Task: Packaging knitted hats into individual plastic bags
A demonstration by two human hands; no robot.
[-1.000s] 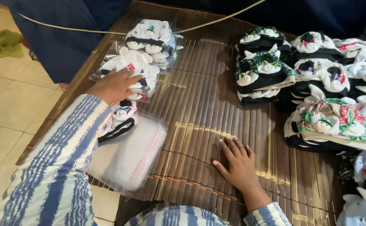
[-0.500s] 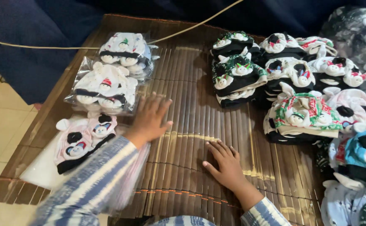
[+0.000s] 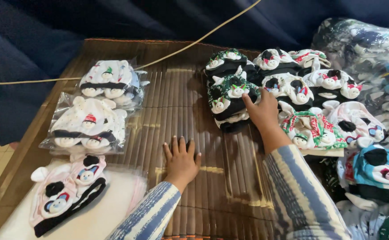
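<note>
My left hand lies flat and open on the brown slatted mat, fingers spread, holding nothing. My right hand reaches forward to a stack of black, white and green knit hats with small animal faces. Its fingertips touch the side of that stack, with no clear grip. More stacks of such hats stand to the right of that hand. Both arms wear blue-and-white striped sleeves.
Two clear bags packed with white hats lie at the mat's left. A loose pink hat rests on flat clear bags at the lower left. A yellow cord crosses the back. A big plastic sack fills the upper right.
My left hand left the bagged hats and came down flat on the mat. My right hand lifted off the mat and reached to the hat stack. The view swung right.
</note>
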